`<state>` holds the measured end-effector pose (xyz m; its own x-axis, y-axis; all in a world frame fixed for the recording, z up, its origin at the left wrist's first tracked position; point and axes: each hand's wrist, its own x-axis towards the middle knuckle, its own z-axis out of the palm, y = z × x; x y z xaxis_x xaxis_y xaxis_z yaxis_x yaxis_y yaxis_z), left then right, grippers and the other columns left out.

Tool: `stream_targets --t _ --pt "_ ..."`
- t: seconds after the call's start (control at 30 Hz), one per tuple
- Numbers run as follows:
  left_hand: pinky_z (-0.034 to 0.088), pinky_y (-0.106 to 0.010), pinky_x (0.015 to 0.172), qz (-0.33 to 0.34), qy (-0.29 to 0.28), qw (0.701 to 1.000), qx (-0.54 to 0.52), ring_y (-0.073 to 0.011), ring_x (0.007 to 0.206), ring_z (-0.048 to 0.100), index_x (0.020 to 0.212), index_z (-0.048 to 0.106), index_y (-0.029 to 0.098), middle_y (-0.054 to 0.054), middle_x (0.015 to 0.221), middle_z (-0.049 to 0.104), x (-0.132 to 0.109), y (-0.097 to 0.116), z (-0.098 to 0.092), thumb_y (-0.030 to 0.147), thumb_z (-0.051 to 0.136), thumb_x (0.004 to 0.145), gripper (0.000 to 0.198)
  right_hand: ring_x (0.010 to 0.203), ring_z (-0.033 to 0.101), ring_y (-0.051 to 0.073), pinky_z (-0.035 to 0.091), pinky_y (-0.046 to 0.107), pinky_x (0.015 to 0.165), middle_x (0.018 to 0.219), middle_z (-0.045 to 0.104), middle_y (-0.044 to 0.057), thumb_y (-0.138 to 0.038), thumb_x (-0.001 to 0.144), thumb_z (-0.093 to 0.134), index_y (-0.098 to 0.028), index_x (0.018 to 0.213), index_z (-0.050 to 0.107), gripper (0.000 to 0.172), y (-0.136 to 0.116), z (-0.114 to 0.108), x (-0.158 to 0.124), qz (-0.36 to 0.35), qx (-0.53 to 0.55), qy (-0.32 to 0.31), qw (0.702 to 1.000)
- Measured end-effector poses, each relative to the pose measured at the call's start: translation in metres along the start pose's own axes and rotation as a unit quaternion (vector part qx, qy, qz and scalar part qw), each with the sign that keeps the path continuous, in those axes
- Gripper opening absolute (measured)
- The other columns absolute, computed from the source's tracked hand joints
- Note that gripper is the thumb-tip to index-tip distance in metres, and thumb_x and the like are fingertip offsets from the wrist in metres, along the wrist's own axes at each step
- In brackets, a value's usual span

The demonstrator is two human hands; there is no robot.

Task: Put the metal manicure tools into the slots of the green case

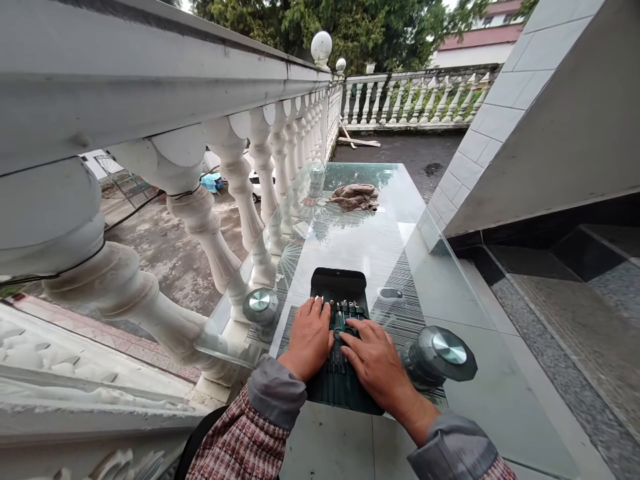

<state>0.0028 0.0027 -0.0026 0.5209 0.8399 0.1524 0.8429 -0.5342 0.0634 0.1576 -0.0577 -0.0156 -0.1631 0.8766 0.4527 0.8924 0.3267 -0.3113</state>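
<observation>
At the far left of the frame a white balustrade (220, 180) runs beside the glass bench (400, 227). A round metal cap (260, 303) sits at the bench's lower-left corner.

Just right of the cap, the left hand (310, 333) lies flat on the left half of a dark tool kit (339, 283). Its fingers (314, 308) are spread and released, gripping nothing and only pressing the kit down. The kit lies in the lower middle of the frame, on the near end of the bench.

The right hand (375, 360) rests on the kit's right half, with its fingertips (346, 337) curled onto the row of slim tools (345, 309). I cannot tell whether they pinch one or merely touch.

The work looks like drawing a tool from its slot. To do it well, keep the left palm pinning the kit so it does not slide on the glass. Grasp a single shaft with thumb and forefinger. Pull along the slot, not sideways, so that neighbouring tools stay seated.

The kit's long axis runs from bottom to top of the frame, along the bench's length. Its rounded blank end points up-frame, away from the person, and the tools lie parallel to that axis.

Further right, just beside the kit, is a small dark object (391, 293), then a second metal cap (449, 348). A crumpled cloth (354, 197) lies well apart, in the upper middle of the frame.
</observation>
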Motion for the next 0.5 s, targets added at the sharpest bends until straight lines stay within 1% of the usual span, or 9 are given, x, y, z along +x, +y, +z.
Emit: stream_targets --t 0.1,0.17,0.23,0.3,0.4,0.5 --pt "0.03 -0.04 0.106 0.002 0.013 1.0 0.004 -0.0291 0.126 0.038 0.131 0.043 0.009 -0.016 0.135 0.044 -0.002 -0.001 -0.003 0.029 0.056 0.082 0.054 0.105 0.049 0.023 0.038 0.04 0.092 0.109 0.061 0.01 -0.033 0.091 0.041 -0.019 0.108 0.064 0.032 0.019 -0.009 0.001 0.052 0.032 0.066 0.996" --pt "0.029 -0.04 0.107 0.007 0.018 1.0 0.01 -0.0292 0.127 0.037 0.131 0.042 0.009 -0.016 0.135 0.043 -0.003 -0.001 -0.007 0.03 0.056 0.083 0.055 0.102 0.051 0.023 0.039 0.04 0.091 0.106 0.062 0.011 -0.033 0.091 0.038 -0.016 0.109 0.062 0.034 0.031 -0.016 -0.001 0.092 0.034 0.092 0.991" --pt "0.029 -0.04 0.107 0.009 0.021 1.0 0.016 -0.0294 0.128 0.036 0.132 0.041 0.008 -0.016 0.136 0.042 -0.005 0.001 -0.012 0.031 0.057 0.083 0.056 0.099 0.052 0.023 0.04 0.04 0.088 0.103 0.063 0.01 -0.032 0.09 0.04 -0.015 0.107 0.061 0.031 0.04 -0.019 -0.007 0.112 0.028 0.082 0.99" --pt "0.029 -0.041 0.107 0.01 0.023 0.999 0.021 -0.0295 0.128 0.036 0.131 0.041 0.009 -0.017 0.137 0.042 -0.008 0.003 -0.016 0.031 0.057 0.083 0.056 0.096 0.053 0.023 0.041 0.038 0.085 0.1 0.064 0.009 -0.032 0.088 0.044 -0.016 0.103 0.061 0.028 0.042 -0.02 -0.014 0.12 0.017 0.051 0.991" --pt "0.029 -0.042 0.106 0.014 0.023 0.999 0.026 -0.0298 0.128 0.036 0.13 0.042 0.009 -0.017 0.137 0.042 -0.013 0.007 -0.02 0.031 0.059 0.083 0.055 0.093 0.053 0.023 0.041 0.036 0.081 0.095 0.065 0.008 -0.03 0.087 0.046 -0.017 0.098 0.063 0.024 0.04 -0.017 -0.022 0.125 -0.011 0.014 0.992" --pt "0.029 -0.042 0.106 0.021 0.018 0.999 0.031 -0.0303 0.128 0.036 0.129 0.043 0.009 -0.017 0.137 0.042 -0.02 0.006 -0.022 0.032 0.06 0.083 0.054 0.091 0.052 0.024 0.041 0.035 0.077 0.093 0.064 0.009 -0.028 0.087 0.046 -0.016 0.099 0.063 0.024 0.037 -0.014 -0.02 0.13 -0.043 0.0 0.991"
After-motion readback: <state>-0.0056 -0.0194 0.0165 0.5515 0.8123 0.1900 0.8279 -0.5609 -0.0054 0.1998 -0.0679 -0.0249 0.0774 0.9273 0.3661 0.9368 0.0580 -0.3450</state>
